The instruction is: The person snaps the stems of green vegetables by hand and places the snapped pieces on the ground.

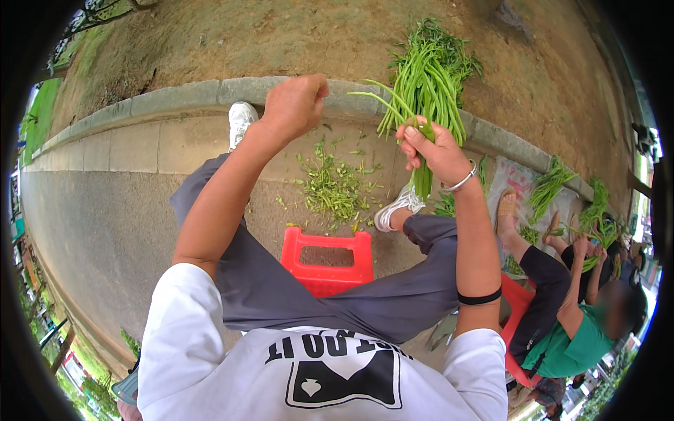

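The right grip (434,149) is closed firmly, thumb pressed over the fingers, on a bunch of long green stems (422,181). Most of the bunch hangs straight down below the knuckles, while a few thin stems poke out the other way, toward the left grip. A pale bracelet (461,177) circles the wrist just behind it.

The left grip (293,107) is up in the air, well apart from the right one, curled into a fist with the back of the hand showing; I cannot tell from here whether anything is tucked inside. The tips of those thin stems point at it without reaching it.

Just beyond the right grip, a big heap of leafy greens (430,81) lies across the kerb (189,98), its leafy ends on the bare soil (337,42). On the paving lower down, between the two grips, there's a scatter of green trimmings (335,188), with a white shoe (242,125) to one side and its mate (399,208) to the other. Nearer the body than the grips, between the knees, sits a red plastic stool (361,258).

Off to the right of the right grip, more bundles of greens (550,188) rest on and around a pale sheet (503,181), and a seated person in a green top (572,347) has both hands on some greens too.
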`<control>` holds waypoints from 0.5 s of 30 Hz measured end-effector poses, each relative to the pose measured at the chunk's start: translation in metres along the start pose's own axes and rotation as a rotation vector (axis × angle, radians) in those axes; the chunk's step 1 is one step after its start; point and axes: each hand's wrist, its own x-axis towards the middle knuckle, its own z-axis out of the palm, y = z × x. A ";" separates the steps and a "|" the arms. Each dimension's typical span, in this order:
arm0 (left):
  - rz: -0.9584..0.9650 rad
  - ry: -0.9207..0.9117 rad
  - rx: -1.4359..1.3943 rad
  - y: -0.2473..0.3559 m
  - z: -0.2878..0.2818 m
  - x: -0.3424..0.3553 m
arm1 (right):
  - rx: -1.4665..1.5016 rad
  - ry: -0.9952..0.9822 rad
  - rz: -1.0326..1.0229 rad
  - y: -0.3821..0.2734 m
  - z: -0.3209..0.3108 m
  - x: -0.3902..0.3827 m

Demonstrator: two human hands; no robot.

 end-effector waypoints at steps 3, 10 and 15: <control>0.030 0.020 -0.283 0.003 -0.001 0.002 | -0.013 0.027 0.001 -0.002 -0.004 -0.002; -0.001 -0.129 -0.557 0.020 0.000 0.000 | -0.043 0.007 0.020 0.003 0.000 -0.001; 0.128 -0.031 -0.475 0.018 0.005 0.000 | -0.053 0.005 0.029 0.002 0.005 0.000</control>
